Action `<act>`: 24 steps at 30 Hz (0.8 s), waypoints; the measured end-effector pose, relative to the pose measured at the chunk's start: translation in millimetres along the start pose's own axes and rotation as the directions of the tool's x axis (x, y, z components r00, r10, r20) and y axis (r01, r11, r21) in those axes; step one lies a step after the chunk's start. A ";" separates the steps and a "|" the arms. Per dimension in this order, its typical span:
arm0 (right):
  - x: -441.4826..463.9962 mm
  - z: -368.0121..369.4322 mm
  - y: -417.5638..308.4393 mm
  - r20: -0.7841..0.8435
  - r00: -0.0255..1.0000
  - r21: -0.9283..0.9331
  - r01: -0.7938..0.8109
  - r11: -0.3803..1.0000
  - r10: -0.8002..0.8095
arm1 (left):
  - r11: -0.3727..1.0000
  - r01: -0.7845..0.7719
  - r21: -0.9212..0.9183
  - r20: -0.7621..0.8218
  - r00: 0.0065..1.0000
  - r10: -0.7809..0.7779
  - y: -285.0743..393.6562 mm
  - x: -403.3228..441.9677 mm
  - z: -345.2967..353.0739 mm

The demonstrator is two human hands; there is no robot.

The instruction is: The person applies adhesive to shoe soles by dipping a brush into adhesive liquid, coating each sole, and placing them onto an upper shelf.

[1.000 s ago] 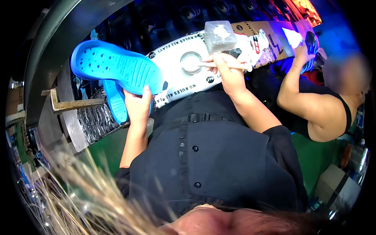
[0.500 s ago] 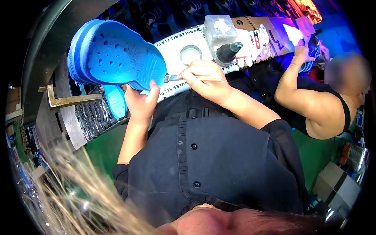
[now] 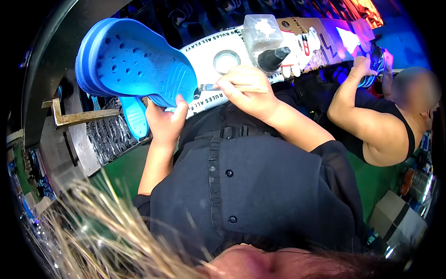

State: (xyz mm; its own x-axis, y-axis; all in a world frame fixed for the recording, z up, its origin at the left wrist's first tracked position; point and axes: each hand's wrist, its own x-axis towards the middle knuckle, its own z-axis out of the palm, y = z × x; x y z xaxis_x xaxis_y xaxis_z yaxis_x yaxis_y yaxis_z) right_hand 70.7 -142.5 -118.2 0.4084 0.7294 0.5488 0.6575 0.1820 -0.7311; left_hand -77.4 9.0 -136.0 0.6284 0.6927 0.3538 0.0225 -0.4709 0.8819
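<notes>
A blue foam clog sole (image 3: 139, 69), dotted with holes on its footbed, is tilted up at the left. My left hand (image 3: 166, 122) grips its lower edge, thumb on the heel end and the other fingers hidden behind. My right hand (image 3: 248, 93) pinches a thin brush (image 3: 246, 88) with a pale handle. The brush's dark tip lies at the edge of the heel end; whether it touches I cannot tell. Just beyond my right hand, a small round dish (image 3: 226, 61) with whitish contents stands on the white printed covering (image 3: 209, 46).
A black cone-tipped bottle (image 3: 273, 59) and a clear plastic container (image 3: 262, 33) stand past my right hand, near white gloves (image 3: 302, 49). Another blue sole (image 3: 134, 118) lies below mine, by a metal bracket (image 3: 86, 117). A co-worker (image 3: 371, 111) at right holds a blue item.
The clog sole has shifted slightly left and tilted. The brush and my right hand have moved a little right and stay near the heel edge.
</notes>
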 end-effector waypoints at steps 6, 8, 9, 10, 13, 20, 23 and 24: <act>1.4 -1.3 1.3 -0.024 0.997 0.000 0.067 0.998 -0.067 | 0.999 -0.038 0.020 0.013 0.999 0.038 -4.4 0.9 2.4; 2.3 -0.4 0.5 0.003 0.987 0.005 0.159 0.987 -0.159 | 0.996 -0.072 0.048 0.005 0.997 0.072 -5.0 1.3 3.7; 2.5 -0.1 -1.4 0.028 0.994 -0.005 0.107 0.994 -0.107 | 0.996 -0.071 0.047 0.005 0.997 0.071 -5.6 2.1 2.8; 3.0 0.1 -2.3 0.053 0.997 -0.015 0.057 0.998 -0.056 | 0.993 -0.107 0.057 0.021 0.994 0.106 -6.6 3.3 1.6; 1.6 -5.4 0.8 -0.001 0.996 -0.018 0.092 0.996 -0.092 | 0.991 -0.125 0.056 0.044 0.992 0.122 -5.0 4.0 -0.1; 3.9 -0.3 -1.7 -0.060 0.992 0.004 0.109 0.994 -0.109 | 0.990 -0.130 -0.045 -0.003 0.991 0.130 -5.7 0.9 8.6; 3.5 0.1 -1.6 -0.005 1.000 0.024 0.010 1.000 -0.009 | 0.987 -0.146 -0.067 -0.035 0.989 0.144 -2.9 3.9 10.4; 3.0 -0.8 0.7 -0.033 0.998 0.011 0.045 0.999 -0.045 | 0.987 -0.143 -0.067 -0.035 0.989 0.141 -3.1 4.3 10.5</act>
State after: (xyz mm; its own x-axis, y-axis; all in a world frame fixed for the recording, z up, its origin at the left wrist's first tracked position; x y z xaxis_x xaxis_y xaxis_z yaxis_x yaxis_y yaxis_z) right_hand 72.8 -140.7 -116.8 0.3990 0.6986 0.5939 0.6682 0.2220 -0.7101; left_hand -66.7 7.7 -140.5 0.5974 0.6385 0.4852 -0.1198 -0.5272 0.8413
